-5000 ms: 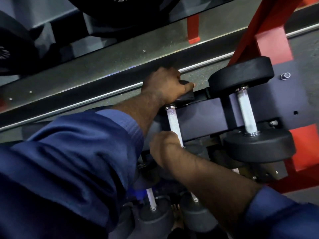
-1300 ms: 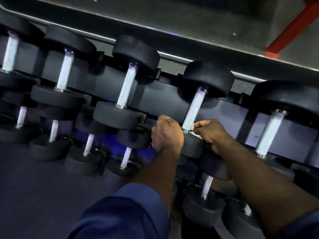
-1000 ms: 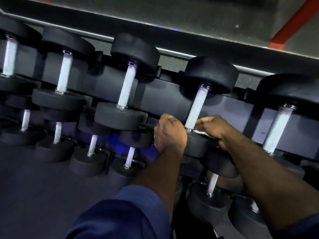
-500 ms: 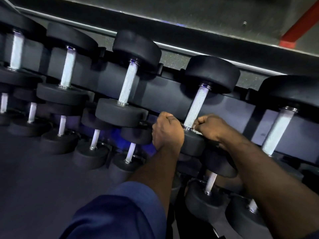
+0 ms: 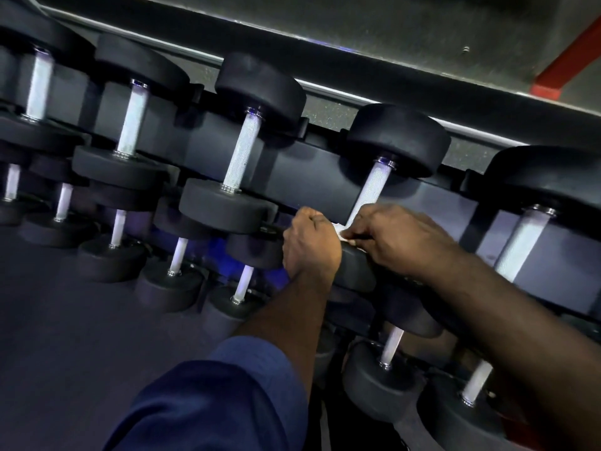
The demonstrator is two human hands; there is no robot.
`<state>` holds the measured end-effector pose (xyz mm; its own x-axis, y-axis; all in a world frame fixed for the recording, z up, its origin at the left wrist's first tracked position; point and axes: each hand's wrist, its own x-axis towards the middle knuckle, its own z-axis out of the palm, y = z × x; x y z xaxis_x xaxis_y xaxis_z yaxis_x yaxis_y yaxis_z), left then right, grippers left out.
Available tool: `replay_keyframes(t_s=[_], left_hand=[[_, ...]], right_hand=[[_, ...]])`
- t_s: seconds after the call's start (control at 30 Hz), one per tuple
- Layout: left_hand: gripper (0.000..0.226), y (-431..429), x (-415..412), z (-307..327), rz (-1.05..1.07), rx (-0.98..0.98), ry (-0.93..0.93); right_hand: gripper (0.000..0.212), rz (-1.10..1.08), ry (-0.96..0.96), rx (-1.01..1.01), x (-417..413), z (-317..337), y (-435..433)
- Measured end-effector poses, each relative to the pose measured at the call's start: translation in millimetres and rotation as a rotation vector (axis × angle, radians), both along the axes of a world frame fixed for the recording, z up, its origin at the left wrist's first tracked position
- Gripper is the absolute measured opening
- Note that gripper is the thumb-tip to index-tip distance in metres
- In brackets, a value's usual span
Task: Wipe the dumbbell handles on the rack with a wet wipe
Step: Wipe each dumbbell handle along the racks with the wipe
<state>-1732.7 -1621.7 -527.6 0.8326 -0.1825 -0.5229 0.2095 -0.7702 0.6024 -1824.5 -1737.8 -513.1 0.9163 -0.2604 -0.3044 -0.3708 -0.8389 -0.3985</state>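
dumbbell handle (image 5: 370, 193) on the rack (image 5: 309, 177) top row runs up and away, leaning right, from both hands at its near end. the right hand (image 5: 393, 239), nearer, pinches the wet wipe (image 5: 340, 231) at its base; the left hand (image 5: 309, 242) is curled just beside, its hold hidden.

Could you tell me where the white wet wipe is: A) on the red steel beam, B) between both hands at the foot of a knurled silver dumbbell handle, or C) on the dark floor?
B: the white wet wipe shows between the left hand and the right hand, at the foot of the knurled silver dumbbell handle.
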Motion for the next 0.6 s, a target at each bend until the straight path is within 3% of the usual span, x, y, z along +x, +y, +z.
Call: replay_keyframes(t_s=[0.2,0.6], left_hand=[[0.027,0,0,-1,0.002,-0.003,-0.014],[0.028,1,-1,0,0.016,-0.009,-0.015]], right_hand=[[0.027,-0.051,0.111,-0.237,40,16,18],[0.032,0.103,0.275,-0.336,75,23,21]])
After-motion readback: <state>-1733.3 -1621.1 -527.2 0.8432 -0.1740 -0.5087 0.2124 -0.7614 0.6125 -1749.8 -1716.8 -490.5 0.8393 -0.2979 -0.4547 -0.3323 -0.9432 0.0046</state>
